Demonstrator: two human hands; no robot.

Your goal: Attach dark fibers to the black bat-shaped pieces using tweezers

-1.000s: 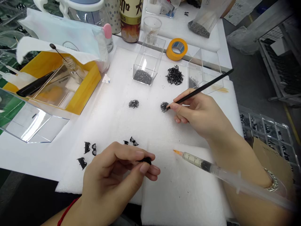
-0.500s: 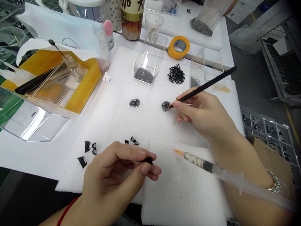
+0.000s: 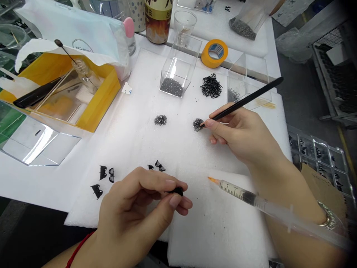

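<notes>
Illumination is bright and even, falling from above, with only soft shadows beneath the right hand (image 3: pixel 245 139) on the white foam pad (image 3: pixel 223 223). Hard glare streaks the clear acrylic box (image 3: pixel 36 143). Wide-angle distortion bows the metal rack (image 3: pixel 320 160) at the right edge, where the frame darkens and softens.
</notes>
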